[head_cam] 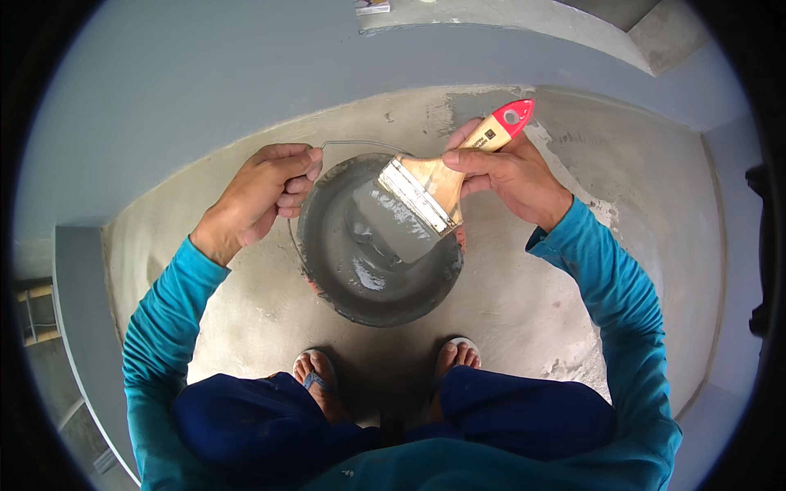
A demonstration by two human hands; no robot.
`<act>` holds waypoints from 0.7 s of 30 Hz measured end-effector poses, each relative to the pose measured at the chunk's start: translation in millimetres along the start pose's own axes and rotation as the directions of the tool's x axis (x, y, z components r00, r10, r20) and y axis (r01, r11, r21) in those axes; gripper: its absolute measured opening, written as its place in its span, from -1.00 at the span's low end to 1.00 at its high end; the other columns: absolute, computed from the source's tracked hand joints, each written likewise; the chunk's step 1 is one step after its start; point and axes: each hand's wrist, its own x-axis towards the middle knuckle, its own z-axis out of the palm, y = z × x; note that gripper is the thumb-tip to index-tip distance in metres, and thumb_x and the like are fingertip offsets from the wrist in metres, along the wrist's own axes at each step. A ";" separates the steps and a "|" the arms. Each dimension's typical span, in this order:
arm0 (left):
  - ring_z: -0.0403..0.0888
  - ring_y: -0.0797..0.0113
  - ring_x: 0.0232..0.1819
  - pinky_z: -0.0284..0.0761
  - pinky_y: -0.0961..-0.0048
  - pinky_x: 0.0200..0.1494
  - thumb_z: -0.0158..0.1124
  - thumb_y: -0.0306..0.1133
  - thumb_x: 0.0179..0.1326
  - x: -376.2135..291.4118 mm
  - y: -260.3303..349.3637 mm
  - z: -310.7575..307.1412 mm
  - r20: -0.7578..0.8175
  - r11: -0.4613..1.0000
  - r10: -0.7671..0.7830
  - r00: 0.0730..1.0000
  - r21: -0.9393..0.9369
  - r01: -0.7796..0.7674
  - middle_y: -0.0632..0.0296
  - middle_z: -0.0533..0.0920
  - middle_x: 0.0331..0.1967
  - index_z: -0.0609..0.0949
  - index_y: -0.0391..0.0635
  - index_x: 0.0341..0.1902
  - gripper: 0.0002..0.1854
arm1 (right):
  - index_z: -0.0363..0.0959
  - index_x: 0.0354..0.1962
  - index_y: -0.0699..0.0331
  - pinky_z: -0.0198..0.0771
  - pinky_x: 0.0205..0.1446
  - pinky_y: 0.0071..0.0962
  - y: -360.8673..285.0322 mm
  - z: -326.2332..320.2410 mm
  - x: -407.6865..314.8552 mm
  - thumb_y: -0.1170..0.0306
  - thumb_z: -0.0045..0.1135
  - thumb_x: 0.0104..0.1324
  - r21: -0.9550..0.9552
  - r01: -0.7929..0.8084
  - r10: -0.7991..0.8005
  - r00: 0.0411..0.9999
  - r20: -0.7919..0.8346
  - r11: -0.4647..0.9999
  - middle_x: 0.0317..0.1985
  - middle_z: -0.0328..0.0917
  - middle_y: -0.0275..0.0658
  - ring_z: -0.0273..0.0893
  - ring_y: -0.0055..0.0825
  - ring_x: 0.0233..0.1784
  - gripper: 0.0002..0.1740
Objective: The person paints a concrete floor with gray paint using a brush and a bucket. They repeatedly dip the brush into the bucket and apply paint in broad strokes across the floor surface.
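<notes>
My right hand [503, 169] grips a wide flat paintbrush [439, 178] by its wooden handle, which has a red end. Grey paste coats the bristles, and they are over the bucket, partly covering its inside; whether they touch the paste there I cannot tell. The round bucket [393, 310], smeared dark grey with reddish patches outside, holds grey paste [368, 273]. At the bucket's upper left, my left hand [270, 184] is closed on its thin wire handle [362, 143].
Around the bucket is a bare concrete floor [522, 294] with rough patches. A grey-painted wall [215, 73] curves along the far side, with a concrete ledge [503, 15] above it. My feet in flip-flops [316, 380] stand just below the bucket.
</notes>
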 end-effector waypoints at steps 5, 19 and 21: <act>0.05 0.62 -0.56 0.03 0.58 -0.51 0.13 -0.25 0.47 -22.9 6.2 20.3 -0.034 1.000 0.016 0.999 0.010 -0.016 0.51 0.21 -0.59 0.41 0.01 -0.44 -0.71 | 0.53 -0.10 0.24 0.66 -0.15 -0.34 3.4 -19.6 -4.0 0.37 0.40 0.26 0.188 -0.147 0.147 0.989 0.010 0.971 -0.20 0.65 -0.19 0.69 -0.38 -0.12 -0.70; 0.09 0.62 -0.52 0.05 0.54 -0.45 0.10 -0.37 0.47 -61.8 -0.1 52.8 -0.041 0.978 0.136 0.990 0.163 -0.127 0.48 0.27 -0.59 0.46 -0.10 -0.48 -0.69 | 0.50 -0.06 0.28 0.68 0.02 -0.44 42.6 -143.1 41.7 0.35 0.27 0.37 0.394 0.181 -0.066 0.955 -0.289 0.901 -0.12 0.67 -0.14 0.73 -0.35 -0.10 -0.74; 0.08 0.62 -0.52 0.03 0.53 -0.45 0.11 -0.37 0.47 -63.5 -1.2 60.3 -0.067 0.976 0.152 0.986 0.169 -0.138 0.47 0.26 -0.58 0.45 -0.10 -0.48 -0.69 | 0.50 -0.05 0.28 0.67 0.00 -0.45 69.0 -160.8 74.1 0.35 0.31 0.35 0.335 0.177 -0.068 0.947 -0.314 0.925 -0.12 0.67 -0.13 0.72 -0.34 -0.10 -0.72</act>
